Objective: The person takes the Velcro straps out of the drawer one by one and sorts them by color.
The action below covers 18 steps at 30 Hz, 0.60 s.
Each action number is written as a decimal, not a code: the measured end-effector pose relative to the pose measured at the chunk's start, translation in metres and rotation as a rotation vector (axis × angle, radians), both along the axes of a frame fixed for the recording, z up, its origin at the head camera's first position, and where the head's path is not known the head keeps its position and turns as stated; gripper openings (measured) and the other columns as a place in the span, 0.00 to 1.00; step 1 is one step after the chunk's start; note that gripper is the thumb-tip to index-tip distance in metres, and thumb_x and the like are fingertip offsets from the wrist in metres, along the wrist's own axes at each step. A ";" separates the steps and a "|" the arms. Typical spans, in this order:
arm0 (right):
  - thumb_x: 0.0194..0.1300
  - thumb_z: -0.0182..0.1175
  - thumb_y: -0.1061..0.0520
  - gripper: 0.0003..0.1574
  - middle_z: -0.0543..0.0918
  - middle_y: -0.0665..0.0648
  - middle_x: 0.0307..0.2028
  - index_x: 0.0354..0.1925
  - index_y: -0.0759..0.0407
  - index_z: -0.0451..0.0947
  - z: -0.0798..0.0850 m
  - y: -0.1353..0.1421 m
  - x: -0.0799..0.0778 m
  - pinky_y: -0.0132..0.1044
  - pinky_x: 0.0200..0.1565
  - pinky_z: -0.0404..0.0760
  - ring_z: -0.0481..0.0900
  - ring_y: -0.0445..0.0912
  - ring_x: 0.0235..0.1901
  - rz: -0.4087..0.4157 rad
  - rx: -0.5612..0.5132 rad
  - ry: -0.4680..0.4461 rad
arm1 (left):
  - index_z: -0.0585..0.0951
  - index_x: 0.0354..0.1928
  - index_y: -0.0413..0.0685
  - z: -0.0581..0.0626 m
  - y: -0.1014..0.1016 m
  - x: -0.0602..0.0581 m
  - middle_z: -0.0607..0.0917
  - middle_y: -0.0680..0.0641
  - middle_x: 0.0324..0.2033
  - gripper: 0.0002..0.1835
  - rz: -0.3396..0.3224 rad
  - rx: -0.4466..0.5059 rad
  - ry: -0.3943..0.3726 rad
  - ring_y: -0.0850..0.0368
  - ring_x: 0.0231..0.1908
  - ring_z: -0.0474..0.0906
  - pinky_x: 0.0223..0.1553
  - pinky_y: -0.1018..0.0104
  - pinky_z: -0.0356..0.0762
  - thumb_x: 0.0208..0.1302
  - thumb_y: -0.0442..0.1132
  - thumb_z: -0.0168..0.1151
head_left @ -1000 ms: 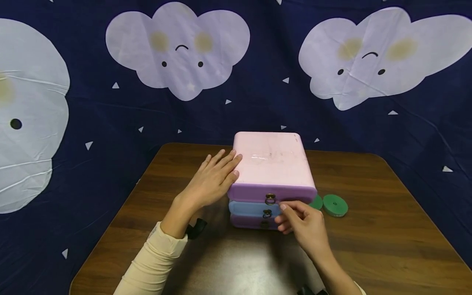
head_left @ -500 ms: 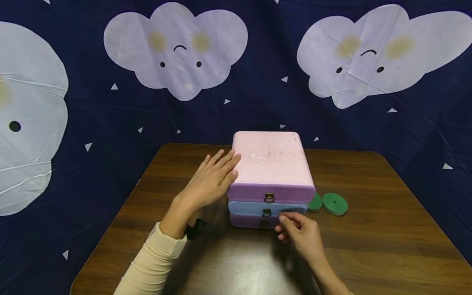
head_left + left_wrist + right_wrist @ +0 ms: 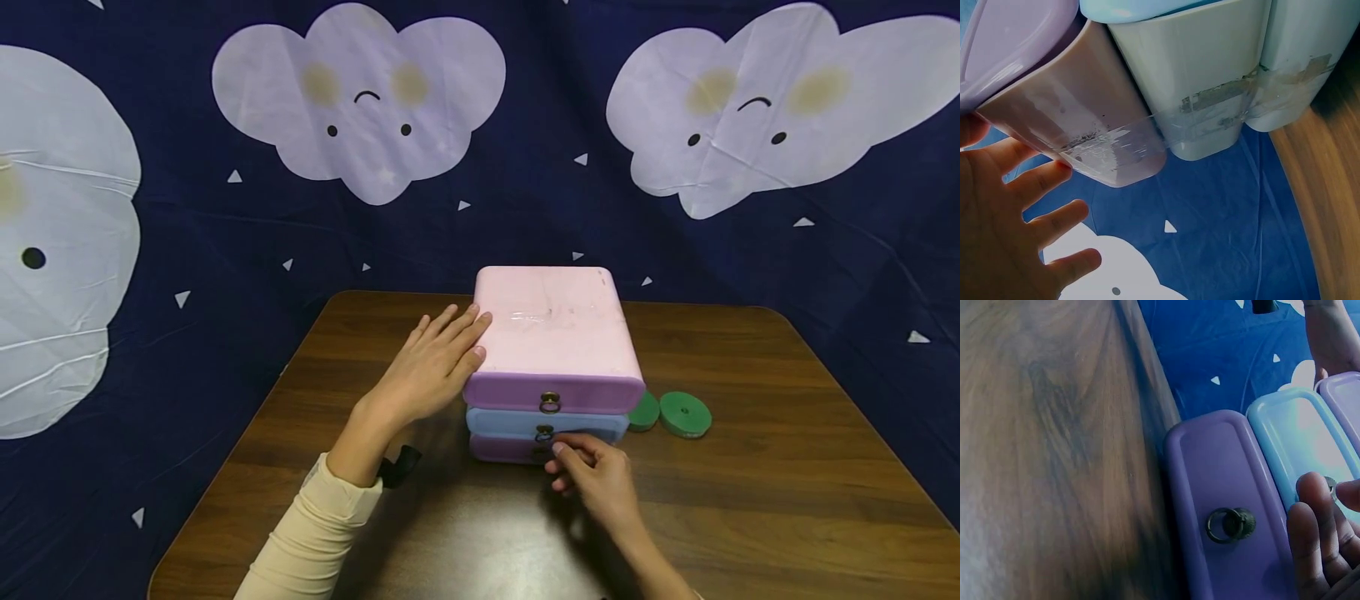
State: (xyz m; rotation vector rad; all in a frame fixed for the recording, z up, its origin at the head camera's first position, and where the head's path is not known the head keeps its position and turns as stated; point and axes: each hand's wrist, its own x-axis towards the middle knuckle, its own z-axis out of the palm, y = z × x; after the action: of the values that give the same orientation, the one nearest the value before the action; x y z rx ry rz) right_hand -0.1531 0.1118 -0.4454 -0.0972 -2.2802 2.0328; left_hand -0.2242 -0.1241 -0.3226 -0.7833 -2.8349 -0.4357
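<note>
Head view: my left hand (image 3: 431, 367) lies flat with straight fingers against the left side of the pink drawer box (image 3: 553, 333) on the bench (image 3: 750, 500), my right hand (image 3: 592, 479) has curled fingertips pinching at the ring pull (image 3: 543, 433) of the blue middle drawer (image 3: 510, 423), two green discs (image 3: 671, 414) just right of the box. Left wrist view: my fingers (image 3: 1035, 219) spread, relaxed, beside the taped box wall (image 3: 1104, 125). Right wrist view: fingertips (image 3: 1310, 519) at the blue drawer's front (image 3: 1297, 444), the bottom purple drawer's ring (image 3: 1229, 525) untouched.
</note>
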 end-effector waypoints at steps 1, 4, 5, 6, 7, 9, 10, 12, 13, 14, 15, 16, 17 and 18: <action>0.63 0.60 0.62 0.13 0.86 0.64 0.23 0.44 0.70 0.80 0.000 -0.001 -0.001 0.39 0.22 0.83 0.80 0.43 0.13 0.003 -0.007 -0.004 | 0.52 0.73 0.65 0.000 0.000 0.000 0.53 0.57 0.74 0.28 0.001 0.000 0.000 0.53 0.75 0.43 0.73 0.45 0.40 0.74 0.59 0.28; 0.62 0.60 0.62 0.12 0.86 0.64 0.23 0.42 0.71 0.80 -0.002 -0.005 -0.003 0.40 0.21 0.83 0.80 0.43 0.13 0.014 -0.028 -0.019 | 0.53 0.73 0.65 0.000 0.000 0.000 0.53 0.57 0.73 0.28 0.002 0.000 0.004 0.53 0.75 0.44 0.73 0.45 0.41 0.74 0.59 0.28; 0.62 0.60 0.62 0.12 0.85 0.64 0.23 0.41 0.71 0.79 -0.003 -0.006 -0.003 0.40 0.21 0.82 0.80 0.43 0.13 0.016 -0.036 -0.026 | 0.53 0.73 0.65 0.000 0.000 0.000 0.53 0.57 0.73 0.28 0.002 0.000 0.002 0.53 0.75 0.44 0.73 0.45 0.40 0.74 0.59 0.28; 0.62 0.60 0.61 0.12 0.85 0.63 0.22 0.40 0.71 0.79 -0.003 -0.007 -0.004 0.41 0.21 0.82 0.80 0.44 0.13 0.019 -0.045 -0.034 | 0.52 0.73 0.65 0.000 -0.001 0.000 0.53 0.57 0.73 0.28 0.000 0.000 0.001 0.52 0.75 0.44 0.73 0.45 0.40 0.74 0.59 0.28; 0.62 0.60 0.61 0.12 0.85 0.63 0.22 0.39 0.71 0.79 -0.004 -0.008 -0.005 0.41 0.21 0.82 0.80 0.44 0.13 0.023 -0.052 -0.043 | 0.53 0.73 0.65 -0.001 -0.001 0.000 0.53 0.57 0.73 0.28 -0.001 0.001 0.001 0.52 0.75 0.44 0.73 0.45 0.40 0.74 0.59 0.28; 0.63 0.60 0.59 0.12 0.85 0.61 0.21 0.37 0.71 0.79 -0.005 -0.010 -0.006 0.40 0.20 0.82 0.80 0.44 0.14 0.031 -0.060 -0.067 | 0.53 0.73 0.65 -0.001 -0.001 0.000 0.53 0.57 0.73 0.28 0.000 0.003 -0.002 0.52 0.75 0.44 0.73 0.45 0.40 0.74 0.58 0.28; 0.63 0.60 0.58 0.13 0.85 0.61 0.21 0.36 0.71 0.79 -0.006 -0.011 -0.008 0.40 0.20 0.82 0.80 0.44 0.14 0.035 -0.062 -0.079 | 0.53 0.73 0.65 -0.001 -0.001 0.000 0.53 0.57 0.74 0.28 0.002 0.002 -0.002 0.52 0.75 0.43 0.73 0.45 0.40 0.74 0.59 0.28; 0.63 0.61 0.56 0.16 0.86 0.60 0.21 0.36 0.71 0.79 -0.006 -0.013 -0.009 0.40 0.21 0.82 0.81 0.44 0.15 0.049 -0.065 -0.101 | 0.53 0.73 0.65 -0.001 -0.002 0.000 0.54 0.56 0.73 0.28 0.000 0.004 0.004 0.52 0.75 0.44 0.73 0.44 0.41 0.74 0.58 0.28; 0.62 0.61 0.54 0.18 0.86 0.59 0.21 0.36 0.71 0.79 -0.006 -0.014 -0.010 0.39 0.21 0.82 0.81 0.44 0.15 0.058 -0.063 -0.110 | 0.53 0.73 0.65 -0.001 -0.001 0.000 0.54 0.56 0.73 0.28 0.002 0.004 0.006 0.52 0.75 0.44 0.73 0.44 0.41 0.74 0.58 0.28; 0.63 0.61 0.53 0.19 0.86 0.59 0.22 0.36 0.72 0.79 -0.005 -0.015 -0.011 0.39 0.22 0.82 0.81 0.44 0.15 0.068 -0.063 -0.119 | 0.53 0.73 0.65 -0.001 -0.001 0.000 0.54 0.57 0.73 0.28 0.004 0.004 0.006 0.52 0.75 0.44 0.73 0.45 0.41 0.74 0.58 0.28; 0.62 0.61 0.52 0.21 0.86 0.59 0.22 0.36 0.72 0.79 -0.005 -0.016 -0.012 0.39 0.22 0.82 0.81 0.44 0.16 0.076 -0.062 -0.126 | 0.53 0.73 0.65 -0.001 -0.001 0.000 0.54 0.56 0.73 0.28 0.003 0.007 0.010 0.52 0.75 0.44 0.73 0.44 0.42 0.74 0.58 0.28; 0.62 0.61 0.51 0.22 0.86 0.59 0.22 0.36 0.73 0.79 -0.004 -0.018 -0.013 0.39 0.22 0.83 0.81 0.44 0.16 0.084 -0.060 -0.131 | 0.53 0.73 0.65 -0.001 -0.001 0.001 0.54 0.56 0.73 0.28 0.002 0.008 0.011 0.52 0.75 0.44 0.73 0.44 0.42 0.74 0.58 0.28; 0.63 0.61 0.50 0.23 0.86 0.59 0.22 0.36 0.73 0.80 -0.004 -0.019 -0.013 0.39 0.22 0.82 0.81 0.44 0.16 0.088 -0.063 -0.139 | 0.53 0.73 0.65 -0.001 -0.001 0.001 0.54 0.56 0.73 0.28 0.001 0.011 0.010 0.52 0.75 0.44 0.73 0.44 0.41 0.74 0.58 0.28; 0.63 0.61 0.50 0.23 0.86 0.59 0.21 0.36 0.73 0.80 -0.004 -0.019 -0.014 0.39 0.22 0.82 0.81 0.44 0.16 0.090 -0.065 -0.146 | 0.53 0.73 0.65 -0.001 -0.001 0.001 0.54 0.56 0.73 0.28 0.001 0.013 0.009 0.52 0.75 0.44 0.73 0.45 0.41 0.74 0.58 0.28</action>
State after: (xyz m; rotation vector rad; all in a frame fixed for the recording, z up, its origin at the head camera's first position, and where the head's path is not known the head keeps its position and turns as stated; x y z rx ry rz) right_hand -0.1666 0.0923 -0.4490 -0.1540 -2.3423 2.2144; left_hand -0.2235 -0.1247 -0.3235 -0.7799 -2.8206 -0.4487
